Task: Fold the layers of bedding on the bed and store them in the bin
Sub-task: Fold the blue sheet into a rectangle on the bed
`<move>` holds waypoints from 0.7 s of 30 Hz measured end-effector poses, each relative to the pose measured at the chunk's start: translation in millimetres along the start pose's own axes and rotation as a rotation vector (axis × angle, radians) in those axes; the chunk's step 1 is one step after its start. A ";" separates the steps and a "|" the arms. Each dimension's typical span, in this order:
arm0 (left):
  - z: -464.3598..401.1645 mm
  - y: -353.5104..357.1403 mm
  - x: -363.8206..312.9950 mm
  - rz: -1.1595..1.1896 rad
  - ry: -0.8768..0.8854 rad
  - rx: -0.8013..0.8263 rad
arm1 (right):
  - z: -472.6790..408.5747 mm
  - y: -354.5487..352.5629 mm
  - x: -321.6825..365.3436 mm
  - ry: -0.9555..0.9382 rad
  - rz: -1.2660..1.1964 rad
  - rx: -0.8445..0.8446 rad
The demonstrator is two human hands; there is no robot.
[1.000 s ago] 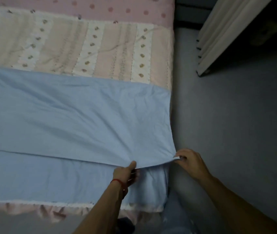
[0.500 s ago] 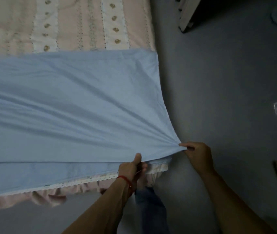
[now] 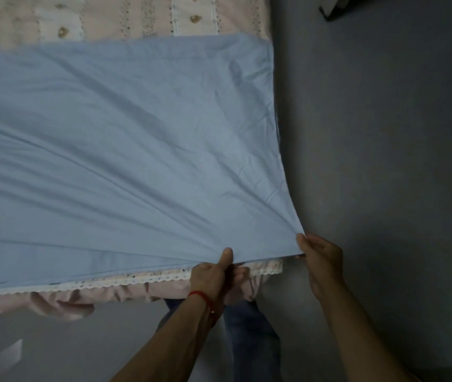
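Pinching the near edge of the light blue sheet point(image 3: 125, 150), both hands draw it taut toward the foot of the bed, and creases fan out from the two grip points across the cloth. The left hand point(image 3: 213, 274) clamps the hem with its thumb laid on top and its fingers curled beneath; the right hand point(image 3: 319, 260) nips the very corner between thumb and curled fingers, held out just past the side of the mattress. Holding it this way probably squares the folded edge with the bed's edge (a doubled layer seems likely, though the underside is hidden). The sheet lies spread over the floral quilt point(image 3: 147, 15), whose striped top shows beyond the far edge, while a lace trim point(image 3: 109, 283) and a pink ruffle point(image 3: 62, 304) peek out below the near edge. A red string bracelet point(image 3: 201, 296) circles the left wrist. No bin is visible, so storing looks well off; folding has barely begun.
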State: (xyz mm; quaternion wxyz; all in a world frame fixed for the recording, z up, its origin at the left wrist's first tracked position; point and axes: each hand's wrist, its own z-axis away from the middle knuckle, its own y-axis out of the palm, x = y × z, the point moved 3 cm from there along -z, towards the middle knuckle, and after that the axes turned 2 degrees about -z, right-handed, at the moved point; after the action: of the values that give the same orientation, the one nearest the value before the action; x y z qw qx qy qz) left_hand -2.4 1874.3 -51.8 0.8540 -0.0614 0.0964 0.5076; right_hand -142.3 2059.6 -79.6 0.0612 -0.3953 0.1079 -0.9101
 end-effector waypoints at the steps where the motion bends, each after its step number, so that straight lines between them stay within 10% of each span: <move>1: 1.6 2.9 2.9 0.024 -0.007 0.007 | -0.6 -3.5 -2.5 0.017 -0.020 -0.003; 7: -8.8 6.4 3.8 -0.019 -0.015 0.011 | -7.4 3.5 -10.3 -0.017 0.247 0.002; 11: -0.3 5.2 0.0 0.004 -0.011 0.024 | 26.4 49.0 33.0 -0.647 0.745 -0.078; 14: 7.5 -1.2 -7.4 0.045 -0.017 0.044 | 64.1 110.2 44.0 -0.949 0.883 0.238; 21: -3.9 -137.4 -102.4 0.228 0.172 -0.262 | 68.6 142.7 15.7 -0.878 1.065 0.385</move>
State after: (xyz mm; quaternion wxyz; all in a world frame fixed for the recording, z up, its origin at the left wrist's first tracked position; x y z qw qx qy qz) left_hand 70.2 1720.3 -31.4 0.7643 -0.2037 0.1086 0.6022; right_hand -99.0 1908.0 -57.8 0.6035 -0.6008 0.0889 -0.5167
